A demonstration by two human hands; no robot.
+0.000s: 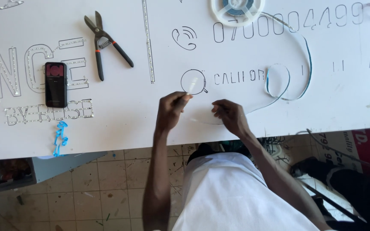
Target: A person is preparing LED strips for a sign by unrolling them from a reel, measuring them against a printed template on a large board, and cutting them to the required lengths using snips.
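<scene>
On my white bench (120,115), far left: outlined letter cutouts lined with small lights (35,70); a dark phone (56,84) lying flat across them; below it, near the bench edge, a curl of blue strip (61,137). Next, tin snips (104,42) with black, orange-marked handles, blades shut, lying apart from everything. A narrow straight strip (148,40) runs up the bench. Centre: my left hand (173,109), fingers pinched narrow on the end of a thin clear LED strip (279,96) beside a cut circle outline (192,81). My right hand (230,114), just beside, fingers curled, pinches the same strip further along. From there the strip loops rightward and climbs to a white reel (237,9) at the top edge.
</scene>
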